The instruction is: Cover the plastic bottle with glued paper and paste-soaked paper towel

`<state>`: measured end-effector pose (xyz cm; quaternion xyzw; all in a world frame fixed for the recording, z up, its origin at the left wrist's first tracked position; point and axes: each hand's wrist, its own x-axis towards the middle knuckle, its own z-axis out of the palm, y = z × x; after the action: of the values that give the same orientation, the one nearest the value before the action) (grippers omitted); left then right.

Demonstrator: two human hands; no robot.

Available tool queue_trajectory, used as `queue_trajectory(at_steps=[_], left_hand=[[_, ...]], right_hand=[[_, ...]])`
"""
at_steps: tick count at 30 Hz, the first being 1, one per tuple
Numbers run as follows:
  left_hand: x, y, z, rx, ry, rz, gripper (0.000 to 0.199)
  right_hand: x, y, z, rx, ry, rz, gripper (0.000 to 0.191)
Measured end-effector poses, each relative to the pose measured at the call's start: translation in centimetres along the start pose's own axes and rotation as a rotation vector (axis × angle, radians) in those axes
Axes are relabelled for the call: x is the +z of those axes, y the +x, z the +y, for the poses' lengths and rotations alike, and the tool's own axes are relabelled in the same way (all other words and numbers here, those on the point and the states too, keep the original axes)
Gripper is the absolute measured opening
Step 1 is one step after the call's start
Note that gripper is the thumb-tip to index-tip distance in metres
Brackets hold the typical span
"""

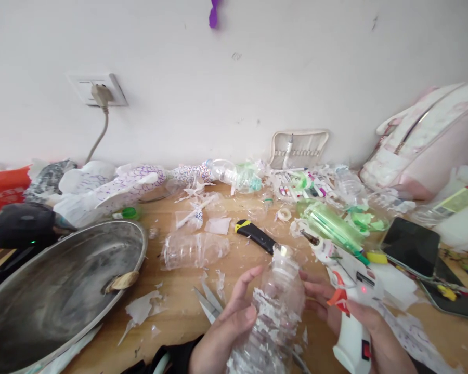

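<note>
Near the bottom, the left hand (228,324) wraps its fingers around a clear plastic bottle (275,306) with torn white bits stuck on it, and the thumb points up. The right hand (368,332) is closed around the handle of a white glue gun (345,291), and its tip points up and left, just beside the bottle's top. Scissors (208,304) lie on the wooden table (179,322) just left of the hands. On the near left sits a big metal pan (58,291). A bit farther lie a black and yellow knife (255,235) and another clear bottle (193,250). On the right is a dark phone (411,245).
</note>
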<state>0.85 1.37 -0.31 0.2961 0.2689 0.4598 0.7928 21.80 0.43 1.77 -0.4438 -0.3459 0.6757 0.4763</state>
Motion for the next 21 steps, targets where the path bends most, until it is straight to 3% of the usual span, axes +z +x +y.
queue_trajectory(at_steps=[5,14,21], left_hand=[[0.6,-0.6,0.3,-0.063,0.016,0.01,0.048],[1.0,-0.8,0.5,-0.11,-0.011,0.043,0.049],[1.2,-0.6,0.4,-0.079,-0.092,-0.029,0.044]], right_hand=[[-0.1,0.1,0.3,0.064,0.071,-0.054,0.037],[-0.1,-0.5,0.2,0.053,0.054,-0.065,0.039],[-0.3,0.7,0.4,-0.005,-0.163,-0.029,0.054]])
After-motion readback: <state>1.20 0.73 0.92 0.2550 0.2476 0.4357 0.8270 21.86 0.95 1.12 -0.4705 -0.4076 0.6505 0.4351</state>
